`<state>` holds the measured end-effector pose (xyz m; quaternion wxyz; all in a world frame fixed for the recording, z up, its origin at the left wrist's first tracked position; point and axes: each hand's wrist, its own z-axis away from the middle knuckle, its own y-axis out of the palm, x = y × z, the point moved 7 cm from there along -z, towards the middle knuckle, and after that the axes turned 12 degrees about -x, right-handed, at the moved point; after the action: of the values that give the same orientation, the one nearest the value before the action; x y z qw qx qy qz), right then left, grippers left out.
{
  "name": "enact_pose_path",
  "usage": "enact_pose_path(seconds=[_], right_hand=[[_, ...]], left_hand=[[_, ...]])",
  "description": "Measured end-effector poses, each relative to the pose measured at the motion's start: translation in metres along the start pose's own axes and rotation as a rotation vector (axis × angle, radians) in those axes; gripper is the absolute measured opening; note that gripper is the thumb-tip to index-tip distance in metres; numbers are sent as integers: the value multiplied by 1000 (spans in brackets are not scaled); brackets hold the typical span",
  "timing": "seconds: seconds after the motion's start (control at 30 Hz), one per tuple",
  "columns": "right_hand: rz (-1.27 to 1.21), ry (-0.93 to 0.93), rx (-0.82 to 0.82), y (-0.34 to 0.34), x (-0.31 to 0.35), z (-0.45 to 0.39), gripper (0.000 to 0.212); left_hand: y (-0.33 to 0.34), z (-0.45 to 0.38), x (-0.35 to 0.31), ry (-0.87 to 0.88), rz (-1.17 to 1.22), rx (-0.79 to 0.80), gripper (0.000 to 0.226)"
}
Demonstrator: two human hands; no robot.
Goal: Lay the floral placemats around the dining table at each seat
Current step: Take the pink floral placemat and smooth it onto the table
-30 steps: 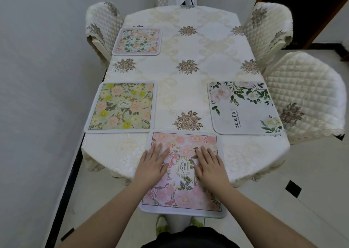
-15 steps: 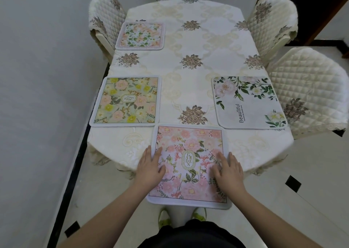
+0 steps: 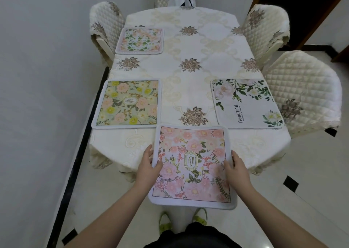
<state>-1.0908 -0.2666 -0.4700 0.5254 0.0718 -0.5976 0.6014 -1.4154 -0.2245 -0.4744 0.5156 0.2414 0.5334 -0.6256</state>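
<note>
At the table's [image 3: 188, 89] near edge, I hold the pink mat [image 3: 191, 164] by its sides.
My left hand [image 3: 149, 167] and right hand [image 3: 236, 169] each pinch one side; its near part overhangs the table.

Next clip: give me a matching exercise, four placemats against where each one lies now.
Things:
1. pink placemat
2. yellow-green placemat
3. white Beautiful placemat
4. small pastel placemat

Places:
A. far left of the table
B. right side, by a quilted chair
C. near end, overhanging the edge, held by both hands
D. left side, nearer seat

Pairs: 1-C, 2-D, 3-B, 4-A
</note>
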Motion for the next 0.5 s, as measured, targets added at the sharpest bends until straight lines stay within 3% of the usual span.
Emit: enact_pose_path(seconds=[0.17,0.27,0.5], right_hand=[[-73,21,57,-2,2,9,66],[-58,21,10,-4,2,17,64],[-213,62,-80,-24,7,30,56]], left_hand=[[2,-4,13,-10,-103,139,70],[2,-14,28,-29,-104,177,73],[-8,3,-25,115,-111,192,68]])
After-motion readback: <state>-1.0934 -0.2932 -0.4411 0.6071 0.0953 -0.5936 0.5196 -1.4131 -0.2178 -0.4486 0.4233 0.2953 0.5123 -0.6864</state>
